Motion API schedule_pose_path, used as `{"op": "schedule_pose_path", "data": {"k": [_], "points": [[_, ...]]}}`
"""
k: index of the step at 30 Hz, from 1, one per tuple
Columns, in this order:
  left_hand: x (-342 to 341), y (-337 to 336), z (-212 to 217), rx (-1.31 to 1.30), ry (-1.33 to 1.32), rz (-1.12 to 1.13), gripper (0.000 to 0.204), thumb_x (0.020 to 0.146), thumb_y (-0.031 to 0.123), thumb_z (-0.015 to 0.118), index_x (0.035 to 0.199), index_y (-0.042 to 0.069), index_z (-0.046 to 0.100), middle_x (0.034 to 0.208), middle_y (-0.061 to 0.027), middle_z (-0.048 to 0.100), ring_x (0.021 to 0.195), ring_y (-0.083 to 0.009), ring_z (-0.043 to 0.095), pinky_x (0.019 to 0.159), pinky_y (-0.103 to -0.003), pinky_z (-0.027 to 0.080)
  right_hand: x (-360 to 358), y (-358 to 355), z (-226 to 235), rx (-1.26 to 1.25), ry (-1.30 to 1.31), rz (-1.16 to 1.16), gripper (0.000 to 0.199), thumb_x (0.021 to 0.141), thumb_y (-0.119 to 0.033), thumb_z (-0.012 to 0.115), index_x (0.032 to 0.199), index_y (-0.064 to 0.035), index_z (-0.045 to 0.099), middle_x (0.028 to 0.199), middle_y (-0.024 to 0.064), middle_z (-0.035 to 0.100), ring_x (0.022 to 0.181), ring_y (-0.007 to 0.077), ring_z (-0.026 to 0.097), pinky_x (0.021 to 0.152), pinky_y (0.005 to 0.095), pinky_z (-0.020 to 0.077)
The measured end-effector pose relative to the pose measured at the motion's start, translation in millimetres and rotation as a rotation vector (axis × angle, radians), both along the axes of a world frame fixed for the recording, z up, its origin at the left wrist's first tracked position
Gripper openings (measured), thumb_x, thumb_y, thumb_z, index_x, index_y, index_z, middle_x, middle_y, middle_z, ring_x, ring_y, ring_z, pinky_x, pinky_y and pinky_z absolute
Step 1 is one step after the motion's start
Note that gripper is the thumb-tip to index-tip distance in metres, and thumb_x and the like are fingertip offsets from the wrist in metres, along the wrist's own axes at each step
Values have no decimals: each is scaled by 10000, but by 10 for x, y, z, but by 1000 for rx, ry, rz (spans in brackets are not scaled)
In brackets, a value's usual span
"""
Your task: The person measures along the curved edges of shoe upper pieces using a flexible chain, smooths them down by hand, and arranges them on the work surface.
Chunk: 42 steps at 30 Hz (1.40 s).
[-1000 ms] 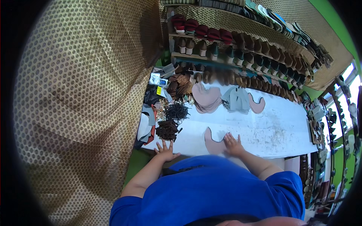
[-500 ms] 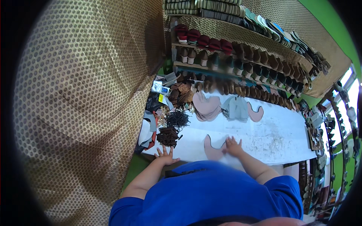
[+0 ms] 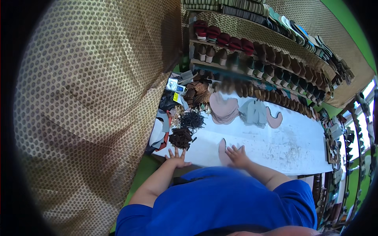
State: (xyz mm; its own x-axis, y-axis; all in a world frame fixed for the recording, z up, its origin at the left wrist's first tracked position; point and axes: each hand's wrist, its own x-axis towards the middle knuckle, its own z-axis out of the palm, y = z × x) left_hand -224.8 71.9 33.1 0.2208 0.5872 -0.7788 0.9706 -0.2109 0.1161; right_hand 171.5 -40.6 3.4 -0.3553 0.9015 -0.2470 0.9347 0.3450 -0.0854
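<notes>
A curved pink shoe-upper piece (image 3: 223, 151) with a dark edge lies at the front of the white-topped table (image 3: 260, 143). My right hand (image 3: 238, 156) rests over it with the fingers spread, hiding its right part. At the table's front left edge my left hand (image 3: 177, 158) lies flat, fingers apart, just below a pile of dark brown strips (image 3: 181, 137). Farther back are a stack of pink pieces (image 3: 223, 108), a stack of grey-green pieces (image 3: 253, 113) and a single pink crescent piece (image 3: 274, 119).
Black strips (image 3: 191, 120), brown patterned scraps (image 3: 198, 94) and a black bag (image 3: 167, 101) crowd the table's left end. Behind stands a rack with rows of shoes (image 3: 275, 76). A patterned curtain (image 3: 86, 98) hangs at the left; more shoe racks (image 3: 354, 129) stand at the right.
My right hand has moved left over the pink piece and now covers more of it. My left hand stays at the table edge. The whole view has shifted slightly.
</notes>
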Motion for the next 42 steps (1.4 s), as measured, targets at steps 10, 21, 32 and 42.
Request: {"op": "schedule_pose_path", "data": {"k": [10,21,32,42], "points": [[21,-7,-36,0,18,13,1105,826,873,470,1634,371,-93,1669,-176,-274,1499,-516,-249,1139,-751,-44,-167,218,15,-48,-32,-86,852,956,-696,414,1633,-210,237,1713,7,188,1590,286,88,1143,788,10],[24,59,-38,-35,36,-13,1162,803,888,485,1633,341,-116,1659,-198,-283,1487,-541,-248,1125,-778,-1,-249,766,294,-151,-5,-235,812,978,-656,418,1633,-214,229,1703,-8,224,1584,284,131,1150,789,39],[35,9,34,-25,18,-6,1192,789,888,511,1629,339,-131,1656,-196,-291,1488,-532,-255,1128,-771,-11,119,-254,-264,41,18,211,768,921,-521,630,1580,-230,364,1639,32,359,1543,290,263,1184,678,188],[-33,18,-95,-2,3,-1,1186,795,891,499,1627,341,-141,1665,-177,-282,1495,-521,-251,1140,-757,-7,33,-114,-112,196,308,177,264,877,-273,707,1120,-175,729,1127,36,739,1127,282,666,971,432,518]]}}
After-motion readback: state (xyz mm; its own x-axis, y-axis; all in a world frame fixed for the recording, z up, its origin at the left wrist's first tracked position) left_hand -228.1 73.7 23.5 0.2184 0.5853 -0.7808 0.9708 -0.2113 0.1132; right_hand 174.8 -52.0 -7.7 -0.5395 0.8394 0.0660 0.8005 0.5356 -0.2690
